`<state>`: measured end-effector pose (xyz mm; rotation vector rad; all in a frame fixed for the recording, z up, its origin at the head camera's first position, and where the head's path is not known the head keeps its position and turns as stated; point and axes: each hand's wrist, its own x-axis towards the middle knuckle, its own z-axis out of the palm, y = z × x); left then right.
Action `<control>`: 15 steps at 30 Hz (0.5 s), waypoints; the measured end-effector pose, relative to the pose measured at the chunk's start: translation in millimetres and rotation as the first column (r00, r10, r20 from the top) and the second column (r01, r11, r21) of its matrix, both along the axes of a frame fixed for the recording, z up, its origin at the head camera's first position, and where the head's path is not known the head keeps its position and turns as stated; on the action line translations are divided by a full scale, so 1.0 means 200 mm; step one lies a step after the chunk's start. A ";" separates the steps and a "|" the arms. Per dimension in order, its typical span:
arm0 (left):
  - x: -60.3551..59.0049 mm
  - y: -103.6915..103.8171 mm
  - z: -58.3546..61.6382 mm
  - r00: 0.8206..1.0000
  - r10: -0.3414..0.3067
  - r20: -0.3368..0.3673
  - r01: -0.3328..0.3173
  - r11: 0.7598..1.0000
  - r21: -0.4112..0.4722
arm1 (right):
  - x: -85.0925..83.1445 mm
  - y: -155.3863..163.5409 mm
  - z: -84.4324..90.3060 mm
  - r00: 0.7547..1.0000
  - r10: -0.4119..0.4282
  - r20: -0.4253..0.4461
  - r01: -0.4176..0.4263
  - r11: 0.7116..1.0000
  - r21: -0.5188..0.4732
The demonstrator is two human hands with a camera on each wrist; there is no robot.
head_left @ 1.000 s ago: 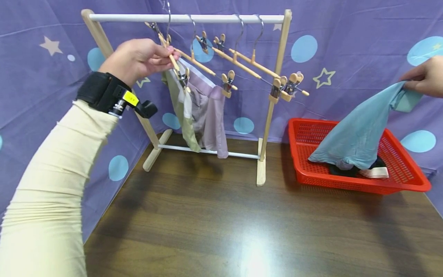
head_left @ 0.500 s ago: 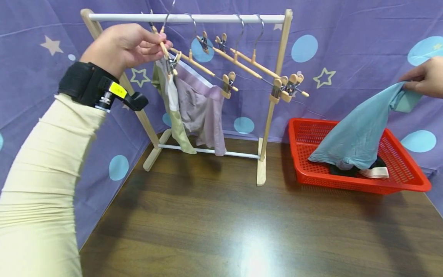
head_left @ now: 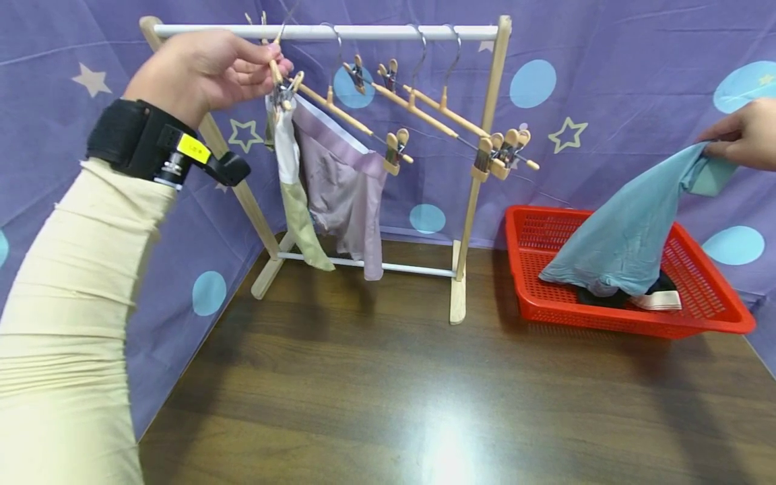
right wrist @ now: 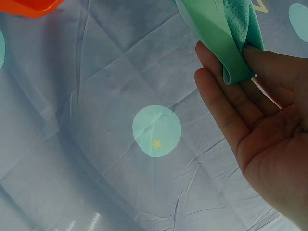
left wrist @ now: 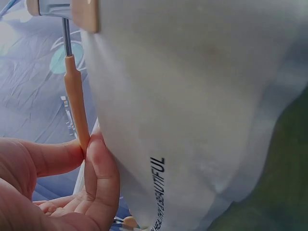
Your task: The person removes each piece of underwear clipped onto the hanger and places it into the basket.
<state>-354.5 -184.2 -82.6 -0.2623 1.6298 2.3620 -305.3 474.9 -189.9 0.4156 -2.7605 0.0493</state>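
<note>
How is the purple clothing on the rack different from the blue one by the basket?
The purple garment is clipped to a hanger; the blue garment is pinched by the right hand. The purple one hangs free above the table; the blue one trails into the red basket. Both are soft cloth, held from the top.

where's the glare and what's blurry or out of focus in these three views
Head view: a bright lamp glare on the dark wooden table, the cream sleeve slightly smeared, the straight white rail bowed by the wide lens. Left wrist view: the white printed garment fills the frame, soft and washed out. Right wrist view: sharp on the right hand pinching the light blue-green garment.
</note>
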 end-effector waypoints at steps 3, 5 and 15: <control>0.00 -0.01 0.01 1.000 -0.018 0.011 0.018 1.000 -0.001 | 0.00 0.00 0.00 1.000 0.013 -0.003 -0.013 1.000 0.010; 0.00 -0.01 0.01 1.000 -0.025 0.017 0.026 1.000 -0.012 | 0.00 0.00 0.00 1.000 0.012 0.007 -0.012 1.000 0.014; -0.03 -0.02 -0.02 0.995 -0.061 0.081 0.061 0.998 -0.003 | -0.01 0.00 -0.02 0.999 0.024 0.021 -0.025 1.000 0.019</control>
